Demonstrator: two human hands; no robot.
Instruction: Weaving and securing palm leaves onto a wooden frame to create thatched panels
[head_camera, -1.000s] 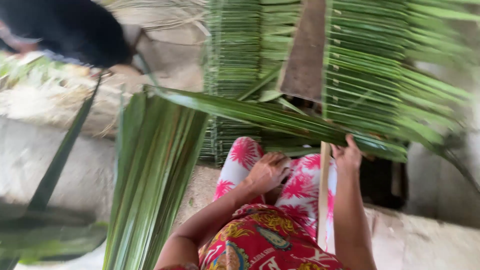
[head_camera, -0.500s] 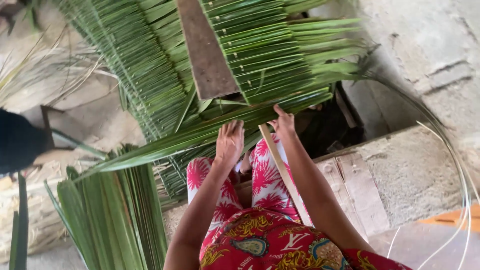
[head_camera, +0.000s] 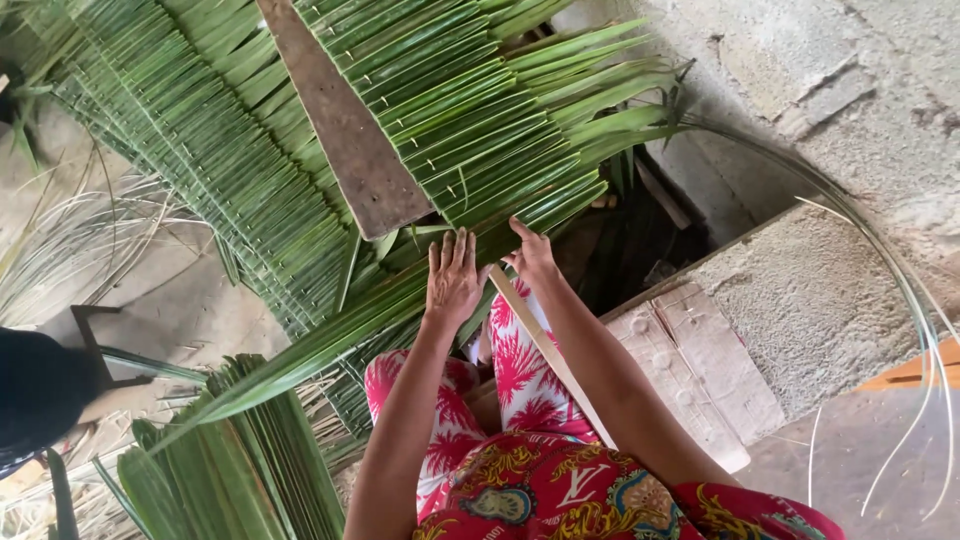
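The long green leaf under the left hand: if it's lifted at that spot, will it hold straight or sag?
The long green leaf would probably sag: it is narrow, thin and runs far past the left hand. It looks light, like the bundled leaves nearby. Its smooth, glossy face might slip under flat fingers.

Long green palm leaf (head_camera: 330, 335): folded lengthwise, lying diagonally, tip low and away from left hand (head_camera: 452, 278), flat palm pressing its upper part. Thin pale wooden stick (head_camera: 548, 352): straight, slanting down from right hand (head_camera: 532, 262), top end at fingers.
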